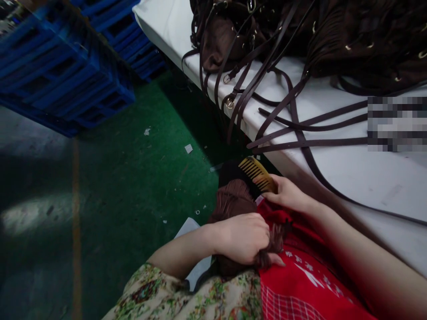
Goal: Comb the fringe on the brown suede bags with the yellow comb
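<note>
My right hand (283, 191) grips a yellow wide-toothed comb (256, 172) by one end, its teeth pointing down and to the left. Over my lap, my left hand (245, 238) is closed around a bunch of brown fringe (278, 235), and loose strands stick out past the thumb. More of the brown fringed piece (231, 198) hangs beyond that hand; the rest of it is hidden under the wrist. A red apron (300, 275) lies beneath both hands. The comb is apart from the fringe strands.
A white table (367, 178) stands ahead and to the right, with dark brown fringed bags (353, 40) piled on it. Long brown straps (320, 143) trail across its edge. Blue pallets (60, 71) are stacked at the far left. Paper scraps (188, 148) lie on the green floor (133, 186).
</note>
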`<state>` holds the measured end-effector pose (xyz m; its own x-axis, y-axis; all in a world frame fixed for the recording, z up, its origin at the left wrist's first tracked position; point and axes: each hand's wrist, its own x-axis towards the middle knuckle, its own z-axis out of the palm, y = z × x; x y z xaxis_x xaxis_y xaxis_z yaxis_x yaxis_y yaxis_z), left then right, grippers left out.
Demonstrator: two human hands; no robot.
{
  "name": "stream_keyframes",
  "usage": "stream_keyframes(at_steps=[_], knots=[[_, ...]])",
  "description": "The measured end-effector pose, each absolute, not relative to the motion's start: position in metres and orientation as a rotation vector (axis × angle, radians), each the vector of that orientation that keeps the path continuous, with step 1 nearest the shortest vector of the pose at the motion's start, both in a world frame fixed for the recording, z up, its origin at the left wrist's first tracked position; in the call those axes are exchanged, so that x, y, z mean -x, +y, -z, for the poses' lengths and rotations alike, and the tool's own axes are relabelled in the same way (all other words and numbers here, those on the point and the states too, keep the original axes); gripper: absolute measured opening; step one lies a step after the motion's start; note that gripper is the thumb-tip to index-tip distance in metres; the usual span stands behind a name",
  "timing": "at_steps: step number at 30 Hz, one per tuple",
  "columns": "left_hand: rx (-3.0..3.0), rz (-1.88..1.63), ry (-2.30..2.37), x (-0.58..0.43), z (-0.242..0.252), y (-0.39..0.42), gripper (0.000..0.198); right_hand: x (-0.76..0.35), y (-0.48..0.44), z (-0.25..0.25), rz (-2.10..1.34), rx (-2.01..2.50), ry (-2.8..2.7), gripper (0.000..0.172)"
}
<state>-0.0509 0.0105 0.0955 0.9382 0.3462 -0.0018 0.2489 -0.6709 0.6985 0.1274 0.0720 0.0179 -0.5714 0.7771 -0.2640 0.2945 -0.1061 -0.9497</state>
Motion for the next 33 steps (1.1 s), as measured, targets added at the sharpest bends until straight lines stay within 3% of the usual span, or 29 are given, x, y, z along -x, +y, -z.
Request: stream_keyframes(at_steps=[6, 11, 14, 20, 23, 28, 33], knots=[[-2.185, -0.072, 0.372, 0.079, -0.128, 0.001, 0.027, -0.11, 0.081, -0.006, -2.102, 1.002, -1.502, 0.041], [-1.917, -0.176, 0.511, 0.09, -0.115, -0.009, 0.035, -0.125, 0.06, 0.002, -2.095, 0.99, -1.423, 0.038], [-1.8, -0.23, 0.609, 0.09, -0.109, -0.011, 0.039, -0.135, 0.042, 0.004, -2.145, 0.949, -1.465, 0.046], [-1.435, -0.495, 0.813, 0.088, -0.098, -0.019, 0.045, -0.131, 0.006, 0.022, -1.828, 1.001, -1.741, 0.067], [-1.271, -0.626, 0.835, 0.085, -0.091, -0.023, 0.047, -0.115, -0.001, 0.035, -1.657, 1.097, -1.824, 0.053], [-1.383, -0.601, 0.904, 0.094, -0.094, -0.027, 0.044, -0.106, 0.008, 0.039, -1.809, 1.101, -1.618, 0.017], [-1.741, -0.382, 0.871, 0.105, -0.097, -0.031, 0.042, -0.121, 0.023, 0.03, -1.893, 1.031, -1.53, 0.016]])
